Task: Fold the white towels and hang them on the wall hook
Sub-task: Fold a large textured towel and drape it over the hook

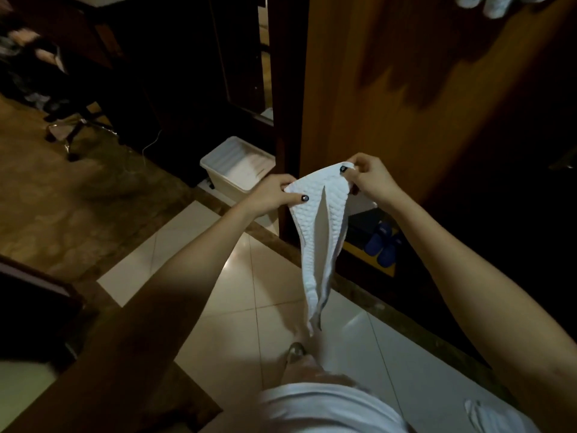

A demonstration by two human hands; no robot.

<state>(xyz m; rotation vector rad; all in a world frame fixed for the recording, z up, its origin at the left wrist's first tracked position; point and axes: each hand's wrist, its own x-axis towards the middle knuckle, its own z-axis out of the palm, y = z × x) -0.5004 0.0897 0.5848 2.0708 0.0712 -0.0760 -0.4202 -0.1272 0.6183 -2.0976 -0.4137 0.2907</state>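
A white textured towel (315,232) hangs in front of me, folded lengthwise and tapering down toward the tiled floor. My left hand (274,195) pinches its upper left corner. My right hand (371,179) pinches the upper right corner, so the top edge is stretched between both hands. More white towels (496,3) hang at the top right against the wooden door; the hook itself is hidden.
A wooden door (390,89) stands just behind the towel. A white plastic bin (237,167) sits on the floor to the left. Blue slippers (385,242) lie low at the door's foot. An office chair (62,120) stands at the far left.
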